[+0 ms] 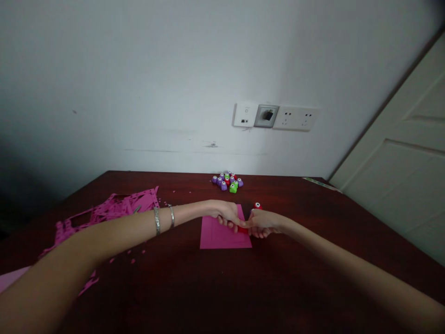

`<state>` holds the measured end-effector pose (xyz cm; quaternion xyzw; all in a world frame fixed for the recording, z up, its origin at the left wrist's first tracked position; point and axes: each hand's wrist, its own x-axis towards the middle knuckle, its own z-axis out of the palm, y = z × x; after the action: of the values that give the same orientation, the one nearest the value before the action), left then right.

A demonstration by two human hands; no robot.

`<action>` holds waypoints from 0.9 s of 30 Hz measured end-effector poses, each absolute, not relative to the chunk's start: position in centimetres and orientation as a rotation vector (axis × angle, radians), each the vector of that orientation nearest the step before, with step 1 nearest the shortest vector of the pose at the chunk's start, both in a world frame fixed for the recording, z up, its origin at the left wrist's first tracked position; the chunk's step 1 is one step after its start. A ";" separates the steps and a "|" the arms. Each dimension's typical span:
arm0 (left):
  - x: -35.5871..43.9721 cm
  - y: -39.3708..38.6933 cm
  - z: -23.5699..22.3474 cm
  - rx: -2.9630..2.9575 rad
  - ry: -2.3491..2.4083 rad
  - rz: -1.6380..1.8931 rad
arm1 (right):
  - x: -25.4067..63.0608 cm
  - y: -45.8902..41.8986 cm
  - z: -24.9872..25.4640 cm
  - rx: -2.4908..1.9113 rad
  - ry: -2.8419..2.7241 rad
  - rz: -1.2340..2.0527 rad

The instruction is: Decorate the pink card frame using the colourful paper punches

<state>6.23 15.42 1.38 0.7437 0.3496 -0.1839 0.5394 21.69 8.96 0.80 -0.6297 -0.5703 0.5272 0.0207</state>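
Note:
A pink square sheet of paper (222, 234) lies flat on the dark wooden table (243, 287). My left hand (225, 215), with two silver bangles on its wrist, rests on the sheet's right part with the fingers curled. My right hand (262, 223) meets it at the sheet's right edge, fingers curled too. Between the two hands a small red punch (242, 229) shows, and both hands close on it. Another red punch (257, 205) stands just behind my right hand.
A cluster of several small purple, green and red punches (227, 181) sits at the table's far edge by the wall. Punched pink paper scraps (107, 214) lie at the left. Wall sockets (274, 117) are above, a door (399, 171) at the right.

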 end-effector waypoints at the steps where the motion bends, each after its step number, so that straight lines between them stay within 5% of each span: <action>1: 6.1 15.4 1.3 1.778 0.837 -0.415 | 21.7 8.7 0.7 -1.944 -1.766 1.608; 18: 2.7 16.9 1.6 2.462 0.763 0.020 | 22.0 7.5 -0.1 -1.896 -1.862 1.152; 27: 2.2 16.3 -0.6 2.552 0.730 -0.084 | 22.5 6.6 -0.6 -1.870 -1.886 0.738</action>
<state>2.20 16.30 -0.59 0.9328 0.2667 -0.0308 0.2405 22.46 6.56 -0.64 -0.6658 -0.6716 0.2627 0.1916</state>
